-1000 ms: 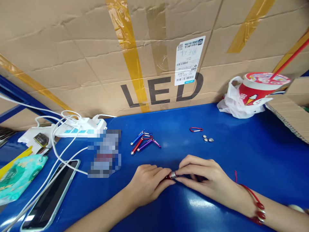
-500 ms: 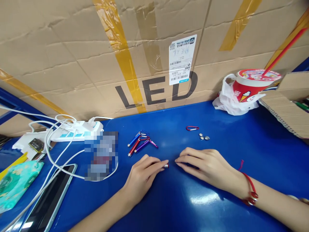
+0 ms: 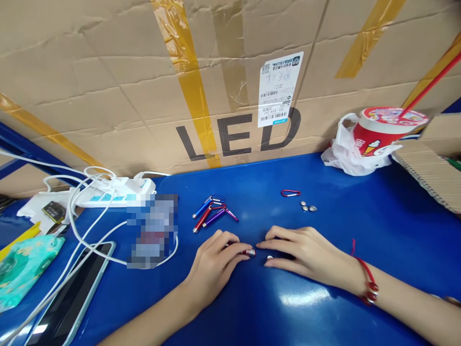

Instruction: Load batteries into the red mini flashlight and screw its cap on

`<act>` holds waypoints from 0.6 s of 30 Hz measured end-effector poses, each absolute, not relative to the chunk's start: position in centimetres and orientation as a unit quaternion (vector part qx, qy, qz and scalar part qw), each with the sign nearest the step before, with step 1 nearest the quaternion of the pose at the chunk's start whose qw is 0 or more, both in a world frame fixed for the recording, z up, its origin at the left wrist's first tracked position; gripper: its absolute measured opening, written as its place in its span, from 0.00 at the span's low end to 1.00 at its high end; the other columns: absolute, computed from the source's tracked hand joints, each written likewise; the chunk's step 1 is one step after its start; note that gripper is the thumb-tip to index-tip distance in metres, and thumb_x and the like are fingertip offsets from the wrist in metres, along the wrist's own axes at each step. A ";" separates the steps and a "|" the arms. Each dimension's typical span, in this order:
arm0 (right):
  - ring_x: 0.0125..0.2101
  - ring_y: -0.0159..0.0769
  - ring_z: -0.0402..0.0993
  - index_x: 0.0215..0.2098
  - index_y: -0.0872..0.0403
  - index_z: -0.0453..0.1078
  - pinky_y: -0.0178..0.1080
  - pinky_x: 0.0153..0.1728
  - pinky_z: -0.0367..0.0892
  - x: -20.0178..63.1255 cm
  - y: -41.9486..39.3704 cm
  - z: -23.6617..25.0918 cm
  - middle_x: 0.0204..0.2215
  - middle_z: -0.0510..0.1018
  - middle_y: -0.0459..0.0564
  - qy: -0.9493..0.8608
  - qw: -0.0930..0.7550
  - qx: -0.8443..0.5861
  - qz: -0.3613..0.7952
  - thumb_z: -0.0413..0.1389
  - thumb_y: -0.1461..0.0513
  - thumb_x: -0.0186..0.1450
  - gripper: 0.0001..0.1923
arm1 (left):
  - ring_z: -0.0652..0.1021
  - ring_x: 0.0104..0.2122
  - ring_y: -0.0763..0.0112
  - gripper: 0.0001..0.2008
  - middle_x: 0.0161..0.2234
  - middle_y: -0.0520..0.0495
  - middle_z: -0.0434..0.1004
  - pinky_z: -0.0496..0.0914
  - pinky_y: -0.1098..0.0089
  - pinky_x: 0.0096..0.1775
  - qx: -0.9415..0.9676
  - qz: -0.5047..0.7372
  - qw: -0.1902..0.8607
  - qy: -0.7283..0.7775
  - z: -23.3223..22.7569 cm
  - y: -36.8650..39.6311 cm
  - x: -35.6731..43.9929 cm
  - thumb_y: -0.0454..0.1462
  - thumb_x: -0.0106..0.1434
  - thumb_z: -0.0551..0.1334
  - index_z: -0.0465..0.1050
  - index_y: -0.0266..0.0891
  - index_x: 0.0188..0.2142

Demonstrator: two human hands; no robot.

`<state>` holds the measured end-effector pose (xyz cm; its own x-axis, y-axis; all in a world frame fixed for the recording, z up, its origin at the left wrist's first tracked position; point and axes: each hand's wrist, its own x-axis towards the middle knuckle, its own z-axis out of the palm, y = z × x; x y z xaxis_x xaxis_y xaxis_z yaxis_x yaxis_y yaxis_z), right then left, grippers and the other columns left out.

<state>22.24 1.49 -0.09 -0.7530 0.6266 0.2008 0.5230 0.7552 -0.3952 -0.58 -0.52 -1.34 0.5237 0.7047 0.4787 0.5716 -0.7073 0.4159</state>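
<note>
Head view: left hand (image 3: 212,269) apparently gripping flashlight (image 3: 248,252).

Two bare hands on blue table: left hand (image 3: 212,266), right hand (image 3: 306,252).
One small red metal flashlight (image 3: 247,252) between fingertips.
Three keychain flashlights in cluster: blue (image 3: 201,208), red (image 3: 202,219), purple (image 3: 215,217).
One loose red carabiner clip (image 3: 290,193).
Three silver button cells (image 3: 308,207).
One white power strip (image 3: 115,192).
One dark smartphone (image 3: 68,298).
One red paper cup (image 3: 378,134).
</note>
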 end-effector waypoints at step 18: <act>0.27 0.30 0.75 0.38 0.53 0.73 0.32 0.27 0.66 22.5 1.6 0.1 0.33 0.74 0.48 -0.906 0.169 -0.363 0.139 0.35 0.53 0.70 0.26 | 0.73 0.31 0.71 0.06 0.31 0.48 0.72 0.69 0.72 0.34 0.813 0.344 0.260 0.391 -1.0 -1.0 -0.6 0.32 0.67 0.49 0.62 0.39 0.41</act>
<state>22.46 1.56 0.10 -0.6787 0.7051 0.2053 0.6112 0.6974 -0.3743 -0.63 -1.01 -1.00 0.4578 0.8147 0.3561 0.4570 -0.5592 0.6917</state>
